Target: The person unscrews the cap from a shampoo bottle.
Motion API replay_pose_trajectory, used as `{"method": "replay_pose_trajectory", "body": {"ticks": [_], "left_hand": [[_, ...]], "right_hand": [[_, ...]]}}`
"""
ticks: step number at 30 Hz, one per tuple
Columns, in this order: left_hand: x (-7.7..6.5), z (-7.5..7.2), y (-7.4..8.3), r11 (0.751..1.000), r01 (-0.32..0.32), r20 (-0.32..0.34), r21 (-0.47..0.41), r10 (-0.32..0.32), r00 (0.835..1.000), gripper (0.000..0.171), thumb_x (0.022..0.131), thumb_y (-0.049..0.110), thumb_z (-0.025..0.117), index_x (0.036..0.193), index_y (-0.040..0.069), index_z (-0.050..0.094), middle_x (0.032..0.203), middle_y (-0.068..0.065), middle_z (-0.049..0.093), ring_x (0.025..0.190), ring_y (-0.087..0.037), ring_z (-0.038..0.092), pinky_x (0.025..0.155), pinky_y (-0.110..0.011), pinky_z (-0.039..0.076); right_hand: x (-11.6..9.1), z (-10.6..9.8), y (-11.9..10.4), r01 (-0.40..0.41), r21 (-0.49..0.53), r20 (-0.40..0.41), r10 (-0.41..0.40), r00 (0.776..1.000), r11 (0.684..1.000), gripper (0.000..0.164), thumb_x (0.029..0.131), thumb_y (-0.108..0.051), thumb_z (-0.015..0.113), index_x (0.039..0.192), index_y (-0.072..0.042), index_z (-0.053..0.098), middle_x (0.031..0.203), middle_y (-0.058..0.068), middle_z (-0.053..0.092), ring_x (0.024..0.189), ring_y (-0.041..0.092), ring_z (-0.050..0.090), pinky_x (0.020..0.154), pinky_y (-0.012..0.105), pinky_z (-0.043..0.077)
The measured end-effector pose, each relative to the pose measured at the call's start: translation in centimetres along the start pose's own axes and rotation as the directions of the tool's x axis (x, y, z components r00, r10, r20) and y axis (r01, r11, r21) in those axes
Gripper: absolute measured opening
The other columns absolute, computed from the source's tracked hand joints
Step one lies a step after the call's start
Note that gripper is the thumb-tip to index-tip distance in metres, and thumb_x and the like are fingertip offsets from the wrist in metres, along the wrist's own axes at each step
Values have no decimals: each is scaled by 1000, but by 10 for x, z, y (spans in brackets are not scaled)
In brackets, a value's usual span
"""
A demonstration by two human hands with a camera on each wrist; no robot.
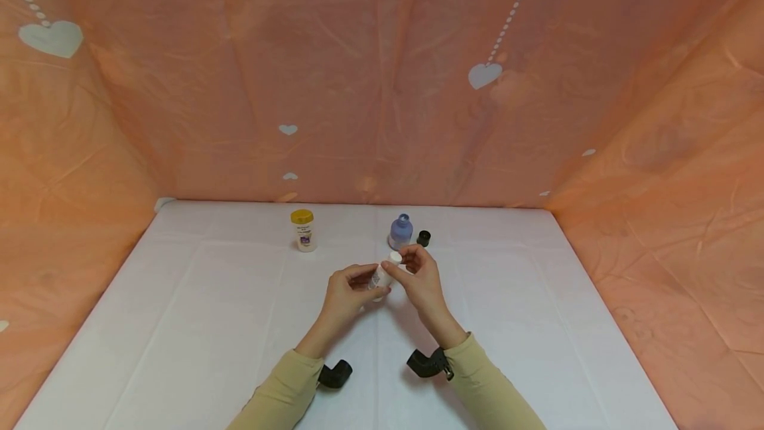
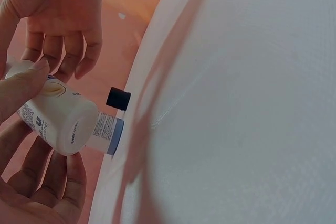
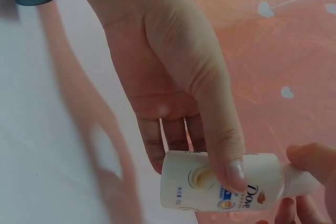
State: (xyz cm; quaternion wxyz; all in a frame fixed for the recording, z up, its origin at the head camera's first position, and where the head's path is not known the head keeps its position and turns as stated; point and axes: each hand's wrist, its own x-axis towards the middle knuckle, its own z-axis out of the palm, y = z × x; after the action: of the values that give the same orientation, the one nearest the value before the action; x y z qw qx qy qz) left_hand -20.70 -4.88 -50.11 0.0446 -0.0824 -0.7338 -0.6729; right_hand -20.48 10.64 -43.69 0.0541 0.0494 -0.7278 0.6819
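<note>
White bottle [image 1: 381, 277] tilts in the air over the bench [image 1: 209, 324], short of its far edge; fingers of the left hand [image 1: 343, 294] curl round its body, apparently steadying it, while the right hand [image 1: 426, 284] pinches the cap [image 1: 395, 257].

Yellow-lidded white jar [image 1: 304, 233], blue bottle [image 1: 401, 233] and nearby black cap [image 1: 424, 239] on white cloth [image 1: 203, 317], orange heart-patterned drape [image 1: 185, 98] behind.

White table [image 1: 203, 324], yellow-lidded jar [image 1: 304, 231], blue bottle [image 1: 400, 231], black cap [image 1: 424, 238]
</note>
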Motion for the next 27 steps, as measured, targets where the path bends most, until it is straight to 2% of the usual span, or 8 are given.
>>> {"method": "replay_pose_trajectory", "body": {"ticks": [5, 7, 13, 16, 24, 27], "left_hand": [[0, -1, 0, 1000, 5, 5, -2, -5, 1000, 45, 69, 8, 86, 111, 2, 70, 103, -9, 68, 92, -22, 64, 75, -28, 55], [0, -1, 0, 1000, 9, 4, -3, -9, 1000, 46, 69, 8, 86, 111, 3, 71, 103, -9, 68, 92, -22, 64, 75, -27, 54], [0, -2, -1, 1000, 16, 2, -7, -16, 1000, 45, 69, 8, 87, 111, 3, 71, 103, -9, 68, 92, -23, 63, 75, -25, 54], [0, -2, -2, 1000, 21, 3, -3, -21, 1000, 45, 68, 8, 87, 110, 3, 71, 102, -8, 68, 92, -22, 63, 74, -25, 53], [0, -2, -2, 1000, 6, -4, -9, -6, 1000, 45, 68, 5, 86, 110, 2, 71, 100, -8, 69, 90, -20, 64, 74, -25, 54], [0, -1, -2, 1000, 16, -3, -22, -16, 1000, 45, 67, 4, 86, 110, 2, 71, 100, -9, 68, 90, -21, 64, 74, -25, 54]], "right_hand": [[-1, -2, 1, 17, 20, 27, -17, 999, 1000, 29, 80, 5, 73, 102, 13, 56, 95, 17, 60, 93, 28, 56, 95, 56, 38], [-1, -3, 1, 24, 27, 37, -25, 999, 999, 29, 80, 6, 72, 103, 12, 57, 98, 20, 61, 97, 29, 57, 97, 58, 36], [-1, -6, 1, 28, 46, 85, -32, 996, 999, 29, 82, 7, 69, 109, 13, 58, 106, 27, 60, 100, 27, 56, 100, 58, 34], [-2, -7, 1, 29, 48, 111, -35, 993, 998, 31, 84, 7, 67, 113, 13, 58, 108, 27, 60, 102, 26, 55, 101, 59, 33], [-2, -10, 0, 68, 43, 176, -74, 982, 997, 34, 87, 9, 61, 121, 12, 56, 115, 31, 58, 111, 41, 52, 102, 60, 32], [-2, -11, -1, 82, 40, 185, -88, 979, 996, 33, 88, 9, 60, 121, 13, 55, 116, 33, 57, 110, 43, 51, 101, 59, 33]]}}
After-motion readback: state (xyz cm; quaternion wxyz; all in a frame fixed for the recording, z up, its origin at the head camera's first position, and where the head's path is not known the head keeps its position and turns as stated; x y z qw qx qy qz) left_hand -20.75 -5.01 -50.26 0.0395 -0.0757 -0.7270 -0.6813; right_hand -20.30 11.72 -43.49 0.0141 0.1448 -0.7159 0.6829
